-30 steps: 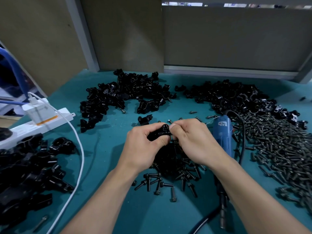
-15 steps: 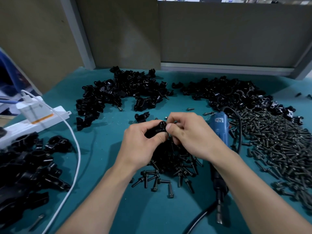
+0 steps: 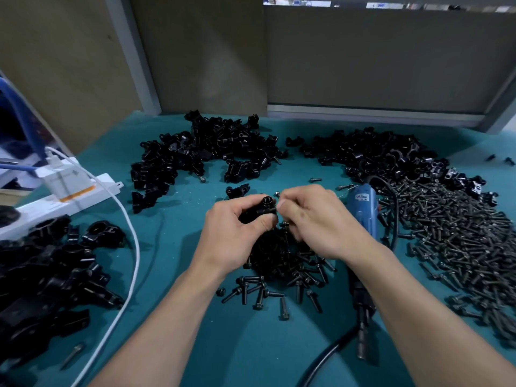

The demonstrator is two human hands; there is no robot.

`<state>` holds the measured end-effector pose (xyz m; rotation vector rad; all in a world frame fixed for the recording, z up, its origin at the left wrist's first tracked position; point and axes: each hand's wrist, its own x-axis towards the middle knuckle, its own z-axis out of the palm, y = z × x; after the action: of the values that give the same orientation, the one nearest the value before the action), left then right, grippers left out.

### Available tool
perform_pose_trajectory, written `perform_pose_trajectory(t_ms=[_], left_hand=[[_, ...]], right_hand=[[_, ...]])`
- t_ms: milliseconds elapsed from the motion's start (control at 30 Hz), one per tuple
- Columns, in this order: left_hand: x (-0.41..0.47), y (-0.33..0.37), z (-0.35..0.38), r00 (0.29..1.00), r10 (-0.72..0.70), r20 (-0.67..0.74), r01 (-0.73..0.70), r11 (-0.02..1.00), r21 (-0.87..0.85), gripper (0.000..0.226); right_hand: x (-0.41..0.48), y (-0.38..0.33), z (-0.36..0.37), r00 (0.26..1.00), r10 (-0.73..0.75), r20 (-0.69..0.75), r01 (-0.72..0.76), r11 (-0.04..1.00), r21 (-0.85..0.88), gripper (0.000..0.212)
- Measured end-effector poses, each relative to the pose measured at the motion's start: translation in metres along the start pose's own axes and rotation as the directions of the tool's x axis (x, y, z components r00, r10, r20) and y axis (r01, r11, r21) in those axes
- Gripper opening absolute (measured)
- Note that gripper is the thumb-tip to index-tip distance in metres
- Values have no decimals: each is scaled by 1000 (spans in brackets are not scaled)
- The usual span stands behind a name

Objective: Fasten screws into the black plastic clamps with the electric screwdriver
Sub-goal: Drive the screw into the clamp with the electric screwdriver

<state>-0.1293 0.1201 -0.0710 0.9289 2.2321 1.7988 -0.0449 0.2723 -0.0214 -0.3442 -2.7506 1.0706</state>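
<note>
Right hand beside "lisu" screwdriver

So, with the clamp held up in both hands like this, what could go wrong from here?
The left hand and right hand hold the black plastic clamp above the screw pile; the screw standing in its top looks unfastened and could drop in unnoticed. The electric screwdriver lies partly under the right forearm, black cord trailing beside it; grabbing it might snag the cord or scatter screws.
</note>
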Motion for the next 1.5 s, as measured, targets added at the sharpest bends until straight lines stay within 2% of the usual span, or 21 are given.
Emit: perform_pose_trajectory(t_ms=[67, 133, 167, 233, 267, 400, 533, 600, 633, 667, 733, 800, 900, 933, 1000, 1133, 1200, 1267, 1300, 1400, 1500], left_hand=[[0, -3, 1, 1000, -19, -17, 20, 1000, 9, 29], [-2, -7, 3, 995, -84, -46, 84, 996, -2, 25], [-3, -9, 4, 992, -116, -54, 116, 993, -4, 27], [-4, -13, 4, 986, -154, -63, 153, 988, -19, 26], [-5, -13, 4, 985, -155, -69, 154, 988, -26, 22], [-2, -9, 5, 989, -135, -64, 134, 991, -17, 22], [-1, -6, 6, 991, -120, -56, 118, 992, -42, 25], [-2, -6, 5, 992, -116, -53, 115, 993, -29, 24], [-2, -6, 5, 991, -121, -55, 119, 993, -25, 24], [-1, -6, 4, 990, -130, -57, 129, 991, -24, 24], [0, -6, 4, 987, -146, -62, 145, 989, -23, 23], [-1, -4, 5, 988, -142, -65, 141, 990, -21, 22], [-3, -3, 5, 990, -128, -57, 127, 992, -20, 25], [-3, -3, 4, 990, -132, -55, 131, 991, -20, 25], [-2, -3, 4, 987, -151, -58, 150, 988, -21, 26], [-2, -3, 5, 984, -172, -49, 171, 985, -36, 27], [-3, -3, 5, 986, -161, -42, 160, 987, -21, 27], [-2, -5, 4, 986, -159, -48, 158, 987, -12, 28], [-2, -5, 4, 986, -159, -48, 159, 987, -14, 28], [-2, -7, 4, 987, -159, -32, 158, 987, -20, 25], [-2, -7, 5, 984, -172, -53, 172, 985, -18, 30]], right_hand=[[-2, 0, -8, 996, 89, -32, -87, 994, 60, 34], [-6, 7, -22, 966, 208, -152, -222, 972, -80, 22], [-11, 12, -30, 930, 286, -230, -332, 923, -197, 20], [-29, 16, -40, 822, 456, -341, -564, 729, -386, 38], [-38, 17, -40, 781, 516, -352, -625, 658, -420, 46], [-59, 21, -25, 694, 652, -305, -718, 599, -355, 61], [-58, 30, -26, 669, 674, -313, -740, 645, -190, 48], [-60, 35, -29, 660, 689, -299, -708, 704, 60, 40], [-61, 37, -31, 662, 698, -275, -646, 716, 263, 42], [-61, 39, -33, 664, 707, -244, -551, 683, 479, 45], [-61, 43, -39, 685, 710, -163, -346, 514, 785, 45], [-58, 41, -44, 751, 660, -35, -212, 291, 933, 47], [-46, 30, -46, 903, 413, 120, -100, -70, 992, 44], [-41, 25, -45, 919, 371, 135, -78, -166, 983, 39], [-30, 16, -43, 922, 362, 135, -36, -269, 963, 32], [-8, 0, -42, 908, 401, 116, 22, -324, 946, 33], [2, -3, -40, 885, 459, 81, 45, -257, 965, 24], [7, -6, -40, 887, 461, 25, 40, -131, 991, 18], [8, -6, -40, 902, 431, 11, 33, -95, 995, 21], [5, 0, -45, 959, 284, 0, 34, -114, 993, 45], [1, 8, -51, 994, 103, -46, 58, -114, 992, 44]])
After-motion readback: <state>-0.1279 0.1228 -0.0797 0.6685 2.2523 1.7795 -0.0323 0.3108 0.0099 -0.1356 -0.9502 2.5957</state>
